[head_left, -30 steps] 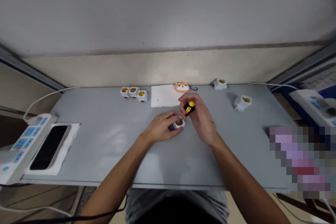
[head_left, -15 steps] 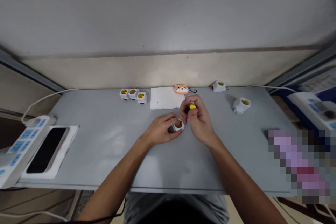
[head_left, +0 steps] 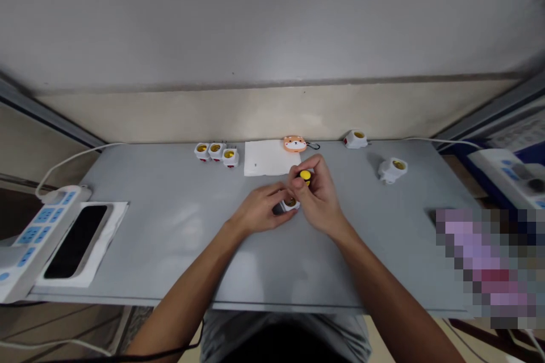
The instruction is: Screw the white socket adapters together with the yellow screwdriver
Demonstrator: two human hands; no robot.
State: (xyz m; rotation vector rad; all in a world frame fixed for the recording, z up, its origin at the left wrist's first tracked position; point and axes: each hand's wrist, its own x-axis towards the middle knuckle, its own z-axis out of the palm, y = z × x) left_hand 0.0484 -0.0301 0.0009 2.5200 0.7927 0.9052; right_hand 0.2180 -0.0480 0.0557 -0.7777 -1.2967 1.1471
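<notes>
A white socket adapter (head_left: 290,204) with a gold-coloured inside lies near the middle of the grey table, between the fingers of my left hand (head_left: 261,209). My right hand (head_left: 318,198) is wrapped round a black tool with a yellow-ended handle (head_left: 305,175), just right of and above the adapter. The tool's lower end is hidden by my fingers at the adapter's opening. The fingertips of both hands are close together over the adapter.
Three similar adapters (head_left: 216,151) stand in a row at the back left. Two more lie at the right, one at the back (head_left: 355,139) and one nearer (head_left: 392,170). Behind my hands are white paper (head_left: 266,159) and an orange animal-face case (head_left: 294,144). A phone (head_left: 76,241) and power strip (head_left: 40,232) lie left.
My right hand has shifted slightly left, and the tool's handle has tipped more upright, its yellow end moving left. My left hand still holds the adapter in the same place.
</notes>
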